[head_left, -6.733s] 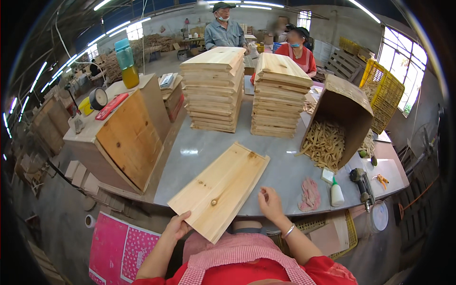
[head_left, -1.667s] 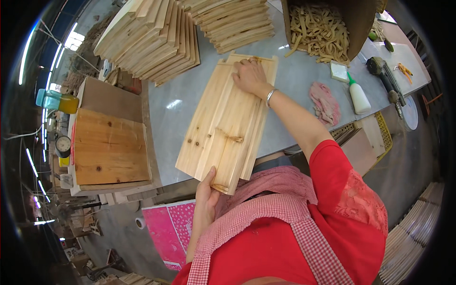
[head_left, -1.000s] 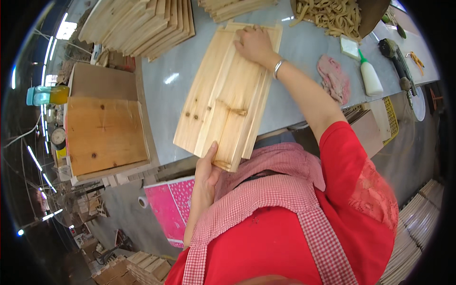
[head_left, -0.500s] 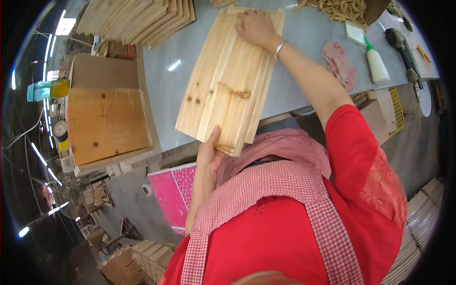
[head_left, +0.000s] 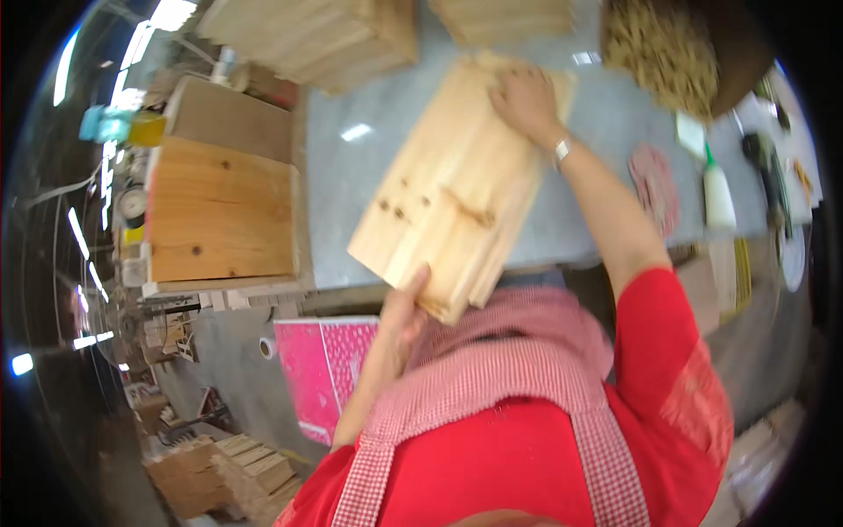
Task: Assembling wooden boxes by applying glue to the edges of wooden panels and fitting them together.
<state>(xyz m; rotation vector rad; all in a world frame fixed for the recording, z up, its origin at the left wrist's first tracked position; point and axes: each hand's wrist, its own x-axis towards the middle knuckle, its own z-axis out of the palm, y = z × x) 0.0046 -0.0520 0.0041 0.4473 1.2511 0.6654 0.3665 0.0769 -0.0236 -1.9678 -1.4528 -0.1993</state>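
A pale knotty wooden panel [head_left: 421, 167] lies slanted over the grey worktable, its near end jutting past the front edge toward my apron. It looks like several boards laid on or against one another; blur hides the exact joints. My left hand [head_left: 405, 309] grips the near end, thumb on top and the other fingers mostly hidden beneath. At the far end, my right hand [head_left: 527, 101] rests on the wood with fingers bent over the top face. A silvery band circles the right wrist.
Stacked wooden boards [head_left: 325, 39] stand at the back left, near a brown wooden box [head_left: 219, 215]. On the right are a heap of pale strips [head_left: 663, 57], a pink cloth [head_left: 653, 189], a white glue bottle [head_left: 718, 198] and a dark power tool [head_left: 766, 171].
The whole view has shifted and blurred, so table, boards and hands appear lower and farther right. Both hands keep their places on the wooden panel.
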